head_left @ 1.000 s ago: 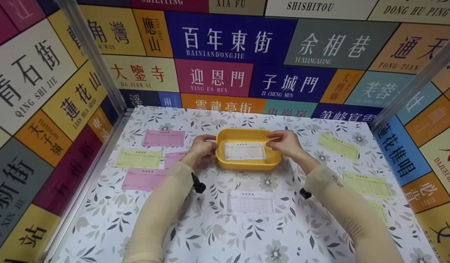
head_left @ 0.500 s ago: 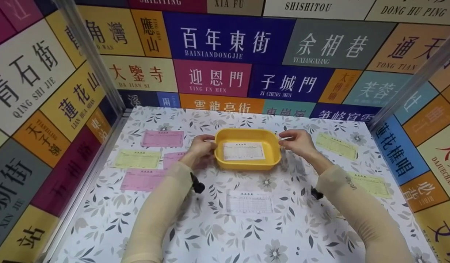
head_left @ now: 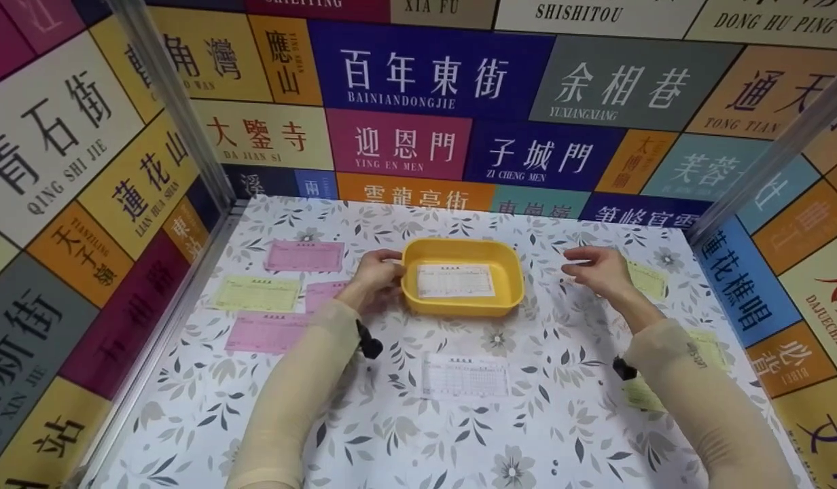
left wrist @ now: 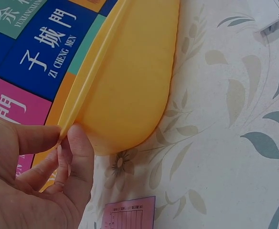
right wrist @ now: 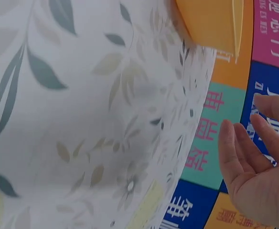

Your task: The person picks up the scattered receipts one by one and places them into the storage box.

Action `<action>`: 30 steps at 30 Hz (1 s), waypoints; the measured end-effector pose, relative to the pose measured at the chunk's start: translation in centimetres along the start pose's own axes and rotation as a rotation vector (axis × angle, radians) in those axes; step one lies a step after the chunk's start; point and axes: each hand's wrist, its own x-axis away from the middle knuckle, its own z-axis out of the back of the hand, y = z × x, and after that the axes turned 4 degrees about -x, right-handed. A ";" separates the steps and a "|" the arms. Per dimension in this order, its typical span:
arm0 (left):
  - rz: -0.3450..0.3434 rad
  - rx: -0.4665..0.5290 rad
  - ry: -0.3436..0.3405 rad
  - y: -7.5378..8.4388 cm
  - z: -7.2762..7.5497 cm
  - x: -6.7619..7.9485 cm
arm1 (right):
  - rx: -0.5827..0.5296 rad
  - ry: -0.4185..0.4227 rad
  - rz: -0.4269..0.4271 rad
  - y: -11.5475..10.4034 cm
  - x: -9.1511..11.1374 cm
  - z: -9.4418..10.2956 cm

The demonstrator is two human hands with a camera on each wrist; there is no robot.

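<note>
A yellow plastic basin (head_left: pixel 462 309) stands at the middle of the flowered table, with a white printed slip (head_left: pixel 455 280) lying inside it. My left hand (head_left: pixel 378 275) pinches the basin's left rim; in the left wrist view thumb and fingers (left wrist: pixel 80 148) meet at that rim. Off to the right of the basin, my right hand (head_left: pixel 598 272) hovers with nothing in it, its fingers relaxed and slightly bent, as the right wrist view also shows. Another white slip (head_left: pixel 465 377) lies on the table in front of the basin.
Pink slips (head_left: pixel 305 256) and a yellow slip (head_left: pixel 257 293) lie on the left. Further yellow slips (head_left: pixel 646 278) lie on the right, partly hidden by my right arm. Walls covered with street-name signs (head_left: pixel 429 68) enclose the table (head_left: pixel 391 435) at the back and sides.
My right hand has let go of the basin's right rim and moved away to the right. The left hand still holds the left rim, and the basin stays in place.
</note>
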 end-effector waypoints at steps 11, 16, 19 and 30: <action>0.010 0.020 -0.009 -0.1 -0.1 -0.2 | 0.042 0.032 -0.007 1.5 1.2 5.5; 0.021 0.022 0.002 -0.3 0.2 -0.1 | 0.098 0.047 -0.013 2.3 1.7 6.9; 0.044 0.023 0.006 -0.3 0.4 0.0 | 0.151 0.045 -0.024 3.1 2.0 7.6; -0.006 0.049 -0.020 -0.4 0.3 -0.3 | 0.339 0.071 -0.018 6.6 3.7 10.4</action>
